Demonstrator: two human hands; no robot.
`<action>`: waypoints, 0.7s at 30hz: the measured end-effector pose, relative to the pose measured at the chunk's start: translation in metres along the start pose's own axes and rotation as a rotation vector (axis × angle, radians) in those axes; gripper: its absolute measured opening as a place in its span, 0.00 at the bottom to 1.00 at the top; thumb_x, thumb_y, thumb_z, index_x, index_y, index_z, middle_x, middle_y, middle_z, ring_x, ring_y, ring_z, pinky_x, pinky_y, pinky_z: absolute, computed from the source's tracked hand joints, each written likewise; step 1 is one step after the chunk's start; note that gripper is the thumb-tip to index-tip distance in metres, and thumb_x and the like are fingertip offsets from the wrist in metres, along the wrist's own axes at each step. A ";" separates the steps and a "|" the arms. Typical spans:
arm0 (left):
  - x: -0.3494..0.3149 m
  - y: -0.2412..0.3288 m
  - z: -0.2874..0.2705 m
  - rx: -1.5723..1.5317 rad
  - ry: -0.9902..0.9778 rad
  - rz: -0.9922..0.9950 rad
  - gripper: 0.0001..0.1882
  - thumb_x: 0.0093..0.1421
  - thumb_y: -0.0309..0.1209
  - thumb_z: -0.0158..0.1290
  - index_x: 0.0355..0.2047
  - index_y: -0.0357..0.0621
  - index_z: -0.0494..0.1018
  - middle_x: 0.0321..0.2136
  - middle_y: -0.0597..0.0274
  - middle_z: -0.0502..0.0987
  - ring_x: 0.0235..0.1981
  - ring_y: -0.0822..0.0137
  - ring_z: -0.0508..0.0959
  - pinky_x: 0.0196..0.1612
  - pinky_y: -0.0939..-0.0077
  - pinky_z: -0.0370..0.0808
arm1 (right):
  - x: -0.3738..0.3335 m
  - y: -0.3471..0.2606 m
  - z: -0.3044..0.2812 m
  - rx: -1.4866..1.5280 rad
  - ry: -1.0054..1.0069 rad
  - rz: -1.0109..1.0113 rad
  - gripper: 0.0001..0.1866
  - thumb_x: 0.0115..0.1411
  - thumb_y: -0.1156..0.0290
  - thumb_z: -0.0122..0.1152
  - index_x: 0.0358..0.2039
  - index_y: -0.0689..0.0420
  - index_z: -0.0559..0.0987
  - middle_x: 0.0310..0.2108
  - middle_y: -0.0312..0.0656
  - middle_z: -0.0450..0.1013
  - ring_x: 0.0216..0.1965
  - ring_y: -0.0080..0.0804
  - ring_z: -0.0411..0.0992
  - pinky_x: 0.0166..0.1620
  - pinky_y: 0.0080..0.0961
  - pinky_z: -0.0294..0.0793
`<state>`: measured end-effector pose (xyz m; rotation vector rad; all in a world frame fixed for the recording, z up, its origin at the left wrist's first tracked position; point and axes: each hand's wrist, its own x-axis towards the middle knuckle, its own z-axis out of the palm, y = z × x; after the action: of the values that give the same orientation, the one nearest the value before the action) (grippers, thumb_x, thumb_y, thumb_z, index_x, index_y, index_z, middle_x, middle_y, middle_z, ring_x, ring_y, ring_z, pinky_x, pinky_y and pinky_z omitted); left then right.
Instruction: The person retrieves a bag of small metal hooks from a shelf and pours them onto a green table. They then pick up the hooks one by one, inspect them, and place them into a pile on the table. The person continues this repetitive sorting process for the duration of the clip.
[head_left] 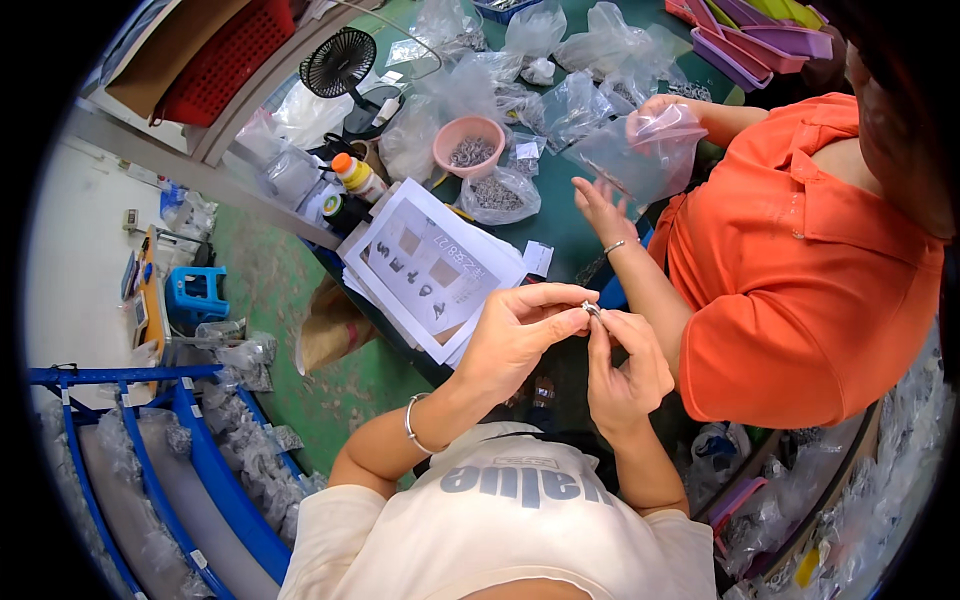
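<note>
A small silver metal piece [591, 309] is pinched between the fingertips of both my hands, in front of my chest. My left hand [518, 335] grips its left side with thumb and forefinger. From the right, the fingers of my right hand [625, 368] close on the same piece. It is too small and too covered to tell its exact kind. Just beyond my left hand lies a stack of paper sheets [430, 270], the top one printed with pictures of small parts.
A green table [560, 225] carries a pink bowl [469, 146] of metal parts, several clear bags [500, 195] and a black fan [338, 65]. At right, a person in orange [790, 270] handles a plastic bag [645, 150]. Blue shelving [215, 470] stands lower left.
</note>
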<state>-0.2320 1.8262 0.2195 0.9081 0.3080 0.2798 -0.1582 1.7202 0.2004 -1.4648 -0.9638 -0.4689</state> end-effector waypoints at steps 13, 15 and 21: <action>0.043 -0.014 0.005 0.137 0.060 0.085 0.10 0.54 0.18 0.52 0.38 0.31 0.73 0.33 0.55 0.76 0.36 0.71 0.75 0.42 0.79 0.72 | 0.003 0.042 0.008 0.076 0.105 0.061 0.10 0.49 0.90 0.57 0.33 0.69 0.72 0.30 0.50 0.72 0.29 0.32 0.72 0.30 0.20 0.72; 0.050 -0.015 0.003 0.154 0.064 0.107 0.10 0.54 0.19 0.52 0.37 0.31 0.73 0.33 0.55 0.76 0.35 0.71 0.76 0.42 0.79 0.73 | 0.002 0.046 0.012 0.115 0.118 0.148 0.09 0.50 0.89 0.56 0.34 0.68 0.72 0.32 0.49 0.72 0.29 0.30 0.72 0.30 0.18 0.72; 0.084 -0.023 -0.009 0.091 0.065 0.120 0.10 0.54 0.21 0.53 0.38 0.32 0.73 0.33 0.56 0.76 0.34 0.72 0.75 0.40 0.80 0.73 | 0.000 0.068 0.037 0.204 0.205 0.400 0.09 0.52 0.84 0.56 0.35 0.65 0.72 0.34 0.44 0.71 0.30 0.25 0.71 0.26 0.15 0.70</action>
<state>-0.1559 1.8500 0.1838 1.0108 0.3294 0.4092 -0.1145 1.7630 0.1527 -1.3508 -0.5212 -0.2147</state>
